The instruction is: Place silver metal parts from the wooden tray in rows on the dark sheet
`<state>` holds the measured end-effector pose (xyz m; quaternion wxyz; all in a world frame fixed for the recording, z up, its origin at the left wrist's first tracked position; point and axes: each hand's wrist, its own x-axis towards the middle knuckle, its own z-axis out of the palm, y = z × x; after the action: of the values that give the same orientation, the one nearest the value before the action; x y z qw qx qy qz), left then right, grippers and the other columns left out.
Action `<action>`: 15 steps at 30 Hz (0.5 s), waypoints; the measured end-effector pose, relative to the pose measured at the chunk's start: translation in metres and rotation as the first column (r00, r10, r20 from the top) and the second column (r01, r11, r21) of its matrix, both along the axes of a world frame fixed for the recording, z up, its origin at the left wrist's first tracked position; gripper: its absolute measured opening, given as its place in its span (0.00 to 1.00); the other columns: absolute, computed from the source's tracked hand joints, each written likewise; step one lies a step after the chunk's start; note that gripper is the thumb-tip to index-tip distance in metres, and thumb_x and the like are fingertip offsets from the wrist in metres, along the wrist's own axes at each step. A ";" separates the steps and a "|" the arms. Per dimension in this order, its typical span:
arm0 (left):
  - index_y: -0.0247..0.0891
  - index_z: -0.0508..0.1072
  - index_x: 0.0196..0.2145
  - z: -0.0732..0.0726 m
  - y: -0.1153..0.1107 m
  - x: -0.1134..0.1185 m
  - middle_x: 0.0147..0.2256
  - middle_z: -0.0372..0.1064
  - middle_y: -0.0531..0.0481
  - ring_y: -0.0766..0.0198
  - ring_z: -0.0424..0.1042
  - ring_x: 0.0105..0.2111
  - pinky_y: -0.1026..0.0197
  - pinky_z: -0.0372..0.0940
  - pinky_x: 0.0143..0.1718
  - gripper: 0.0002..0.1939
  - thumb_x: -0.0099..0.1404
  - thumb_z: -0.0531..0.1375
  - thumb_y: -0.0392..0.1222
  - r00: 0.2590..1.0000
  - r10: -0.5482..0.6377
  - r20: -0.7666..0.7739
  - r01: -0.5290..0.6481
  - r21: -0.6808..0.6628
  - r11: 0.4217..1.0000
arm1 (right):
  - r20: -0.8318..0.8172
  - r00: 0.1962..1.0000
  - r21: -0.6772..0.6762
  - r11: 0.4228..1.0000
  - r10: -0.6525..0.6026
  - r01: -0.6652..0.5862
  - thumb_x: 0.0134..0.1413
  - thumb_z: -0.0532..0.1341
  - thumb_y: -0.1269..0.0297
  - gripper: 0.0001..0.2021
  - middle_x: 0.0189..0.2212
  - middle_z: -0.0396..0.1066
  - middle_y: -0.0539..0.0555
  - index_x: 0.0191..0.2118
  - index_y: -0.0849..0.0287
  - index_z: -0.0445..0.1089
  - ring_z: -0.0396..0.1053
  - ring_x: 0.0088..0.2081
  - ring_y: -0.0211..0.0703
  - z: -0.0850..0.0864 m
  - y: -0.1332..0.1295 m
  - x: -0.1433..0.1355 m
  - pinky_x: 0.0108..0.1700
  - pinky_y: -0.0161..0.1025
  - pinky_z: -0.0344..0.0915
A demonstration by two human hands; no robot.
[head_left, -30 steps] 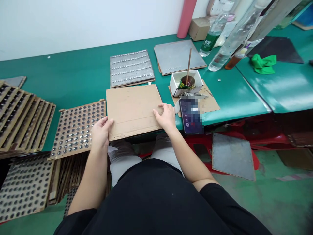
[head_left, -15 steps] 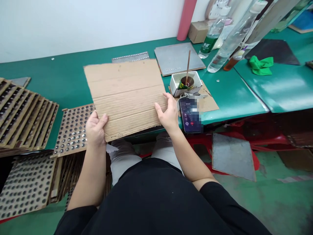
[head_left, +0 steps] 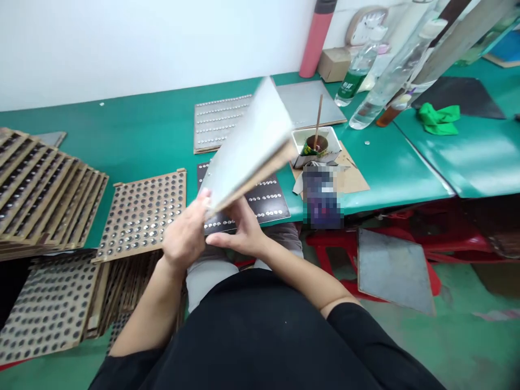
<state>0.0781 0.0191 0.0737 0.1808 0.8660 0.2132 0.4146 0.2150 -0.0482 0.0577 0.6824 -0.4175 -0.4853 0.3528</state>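
Left hand (head_left: 184,233): grasping 1 tilted, blurred cardboard-backed panel (head_left: 254,143) near its lower corner. Panel is raised above 1 dark board (head_left: 268,199) bearing rows of small pale discs. Right hand (head_left: 244,230): fingers partly hidden beneath panel; grip cannot be told.

Green table (head_left: 150,127) against a plain white wall (head_left: 142,49).
The wall rises behind the table; pale light glares on the glossy top's right section, past a seam (head_left: 426,160) dividing 2 sections. Below the table's front edge, towards the right, stands red plastic seating (head_left: 333,242). The green floor (head_left: 467,346) spreads beneath the table, scuffed, with a blurred pale-and-pink strip (head_left: 498,315) at far right.
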 end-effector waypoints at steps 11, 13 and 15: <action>0.31 0.68 0.57 0.015 -0.018 0.025 0.56 0.70 0.34 0.51 0.65 0.61 0.49 0.68 0.59 0.21 0.66 0.58 0.33 0.926 -0.333 -0.181 0.364 0.184 0.913 | -0.176 0.960 -0.146 0.970 -0.219 0.195 0.50 0.61 0.46 0.20 0.40 0.78 0.54 0.44 0.53 0.73 0.75 0.50 0.51 -0.033 -0.018 0.007 0.55 0.49 0.73; 0.34 0.72 0.53 0.019 -0.020 0.025 0.53 0.72 0.38 0.55 0.71 0.57 0.52 0.70 0.57 0.18 0.66 0.57 0.33 0.945 -0.302 -0.127 0.313 0.079 0.946 | -0.163 0.967 -0.137 0.975 -0.195 0.173 0.49 0.62 0.46 0.21 0.41 0.78 0.54 0.45 0.53 0.73 0.75 0.50 0.51 -0.031 -0.020 0.010 0.53 0.49 0.74; 0.37 0.75 0.48 0.025 -0.023 0.027 0.48 0.76 0.42 0.60 0.76 0.48 0.58 0.73 0.50 0.14 0.66 0.57 0.33 0.972 -0.219 -0.082 0.221 0.012 0.975 | -0.165 0.968 -0.131 0.977 -0.189 0.168 0.47 0.63 0.45 0.22 0.40 0.77 0.55 0.44 0.53 0.72 0.75 0.49 0.52 -0.029 -0.019 0.011 0.51 0.50 0.75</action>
<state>0.1055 -0.0035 0.0984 0.2080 0.9020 0.1188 0.3593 0.2258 -0.0677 0.0287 0.7262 -0.4655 -0.3623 0.3530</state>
